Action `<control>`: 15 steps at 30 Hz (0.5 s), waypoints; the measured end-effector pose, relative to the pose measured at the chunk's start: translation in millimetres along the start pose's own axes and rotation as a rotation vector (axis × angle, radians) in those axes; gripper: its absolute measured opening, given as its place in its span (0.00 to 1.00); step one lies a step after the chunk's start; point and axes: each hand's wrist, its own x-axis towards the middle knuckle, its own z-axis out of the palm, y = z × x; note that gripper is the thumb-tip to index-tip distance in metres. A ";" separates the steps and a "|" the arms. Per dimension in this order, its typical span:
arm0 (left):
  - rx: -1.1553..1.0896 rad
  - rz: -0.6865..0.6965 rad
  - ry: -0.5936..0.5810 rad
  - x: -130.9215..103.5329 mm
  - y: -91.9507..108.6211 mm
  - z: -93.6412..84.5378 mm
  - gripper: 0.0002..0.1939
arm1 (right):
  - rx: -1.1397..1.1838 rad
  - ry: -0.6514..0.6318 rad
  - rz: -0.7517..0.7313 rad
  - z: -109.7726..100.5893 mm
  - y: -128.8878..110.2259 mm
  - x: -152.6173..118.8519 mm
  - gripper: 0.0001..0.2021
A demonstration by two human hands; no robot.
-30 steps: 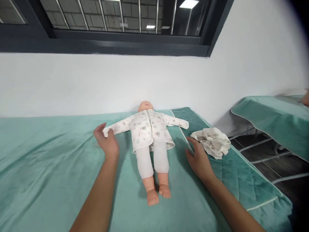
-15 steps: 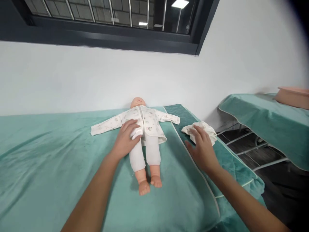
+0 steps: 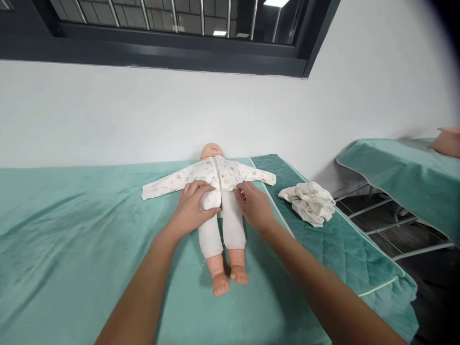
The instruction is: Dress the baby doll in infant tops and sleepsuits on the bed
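A baby doll point(image 3: 237, 258) lies on its back, feet toward me, dressed in a white printed jacket point(image 3: 201, 171) with sleeves spread wide and white leg coverings point(image 3: 233, 225). At the jacket's lower left front is my left hand point(image 3: 192, 207), its thumb and fingers curved around the hem by the doll's hip, with white cloth showing between them. My right hand point(image 3: 254, 203) pinches the hem on the opposite side, fingertips partly hidden. To the right, a crumpled white printed cloth point(image 3: 309, 203) lies apart from both hands.
A green sheet point(image 3: 89, 239) covers the bed, with a darker quilted strip point(image 3: 345, 258) along its right side. Behind stands a white wall point(image 3: 125, 115) under a dark window frame point(image 3: 161, 52). Farther right is another green-covered bed point(image 3: 395, 167) bearing a pink container point(image 3: 447, 141).
My right hand has left the crumpled cloth and moved left to the jacket's hem. My left hand stays at the jacket's other side. The view has shifted slightly.
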 end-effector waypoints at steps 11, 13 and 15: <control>-0.378 -0.429 0.740 -0.7 -25.6 1.2 0.09 | 0.242 0.056 0.382 -42.4 72.3 -42.2 0.12; -0.311 -0.407 0.876 -1.1 -28.8 -0.1 0.15 | -0.169 0.030 0.206 -60.7 87.4 -47.0 0.11; -0.166 -0.320 0.909 -2.5 -26.0 -1.2 0.19 | -0.548 -0.050 0.108 -77.4 102.0 -49.1 0.12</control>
